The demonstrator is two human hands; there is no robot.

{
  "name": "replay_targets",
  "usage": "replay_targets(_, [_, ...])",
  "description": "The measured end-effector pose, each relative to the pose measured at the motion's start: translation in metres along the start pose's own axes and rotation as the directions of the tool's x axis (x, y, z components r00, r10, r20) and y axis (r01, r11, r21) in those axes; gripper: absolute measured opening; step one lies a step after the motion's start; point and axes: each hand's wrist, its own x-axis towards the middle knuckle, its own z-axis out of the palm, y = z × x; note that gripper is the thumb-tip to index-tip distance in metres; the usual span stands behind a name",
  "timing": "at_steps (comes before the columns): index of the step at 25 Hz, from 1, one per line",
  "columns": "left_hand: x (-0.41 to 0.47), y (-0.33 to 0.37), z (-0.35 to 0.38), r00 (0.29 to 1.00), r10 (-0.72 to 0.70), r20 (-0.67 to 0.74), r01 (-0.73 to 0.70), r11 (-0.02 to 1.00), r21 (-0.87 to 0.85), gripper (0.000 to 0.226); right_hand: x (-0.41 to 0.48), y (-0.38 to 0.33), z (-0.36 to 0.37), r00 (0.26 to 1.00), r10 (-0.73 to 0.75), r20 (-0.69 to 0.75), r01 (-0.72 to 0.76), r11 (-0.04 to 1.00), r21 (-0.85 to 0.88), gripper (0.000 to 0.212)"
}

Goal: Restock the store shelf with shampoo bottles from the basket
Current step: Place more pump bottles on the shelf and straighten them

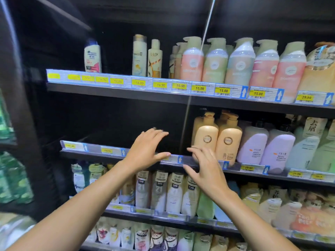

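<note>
Peach pump bottles [217,142]: shampoo, two at the front and more behind, upright on the middle shelf, just right of its dark bare stretch.
Right hand [204,167]: released, fingers spread, grasping nothing. The fingertips lie in front of the left peach bottle's base; contact cannot be told.
Left hand [145,151]: released too, fingers straight and fanned, nothing held. It is raised over the front rail at the bare stretch, left of the right hand.
Middle shelf [94,150]: dark, with a clear rail of tags along its near edge.
Lilac bottles [264,147]: two, just right of the peach ones.
Top shelf [116,91]: Head & Shoulders bottle [92,57] alone at left; Pantene bottle [139,57] and Lux bottle [155,58] side by side; pastel pump bottles [215,62] run rightward.
Price tags [223,90]: yellow — several read 15.00.
White bottles [159,191]: packed in a row on the shelf below the hands, blurred.
</note>
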Motion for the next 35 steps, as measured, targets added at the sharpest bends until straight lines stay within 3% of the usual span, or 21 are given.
replay_targets(3, [-0.062, -0.050, -0.020, 1.000, -0.005, -0.013, 0.007, 0.978, 0.210, 0.083, -0.001, -0.044, 0.035, 0.996, -0.076, 0.045, 0.078, 0.996, -0.047, 0.063])
replay_targets(6, [-0.134, -0.094, -0.044, 0.996, -0.053, 0.076, 0.022, 0.934, 0.357, 0.083, -0.007, -0.094, 0.078, 0.987, -0.105, 0.124, 0.115, 0.991, -0.075, 0.068])
replay_targets(13, [-0.354, -0.195, -0.108, 0.894, -0.396, 0.208, 0.282, 0.861, 0.424, 0.087, -0.048, -0.255, 0.186, 0.910, -0.237, 0.340, 0.247, 0.969, 0.016, 0.071])
replay_targets(22, [-0.580, -0.259, -0.144, 0.552, -0.776, 0.305, 0.636, 0.628, 0.447, 0.093, -0.125, -0.403, 0.314, 0.709, -0.412, 0.572, 0.358, 0.909, 0.212, 0.076])
replay_targets(27, [-0.647, -0.293, -0.120, 0.392, -0.847, 0.360, 0.710, 0.527, 0.467, 0.093, -0.153, -0.439, 0.397, 0.579, -0.456, 0.676, 0.371, 0.885, 0.280, 0.074])
replay_targets(31, [-0.670, -0.330, -0.090, 0.297, -0.839, 0.455, 0.715, 0.512, 0.477, 0.095, -0.166, -0.453, 0.476, 0.498, -0.463, 0.734, 0.361, 0.880, 0.310, 0.075])
replay_targets(33, [-0.683, -0.356, -0.067, 0.201, -0.837, 0.509, 0.738, 0.471, 0.483, 0.102, -0.171, -0.461, 0.517, 0.440, -0.461, 0.771, 0.341, 0.880, 0.332, 0.073])
replay_targets(35, [-0.697, -0.381, -0.042, 0.183, -0.833, 0.522, 0.769, 0.452, 0.452, 0.100, -0.177, -0.468, 0.556, 0.388, -0.444, 0.807, 0.306, 0.889, 0.342, 0.072])
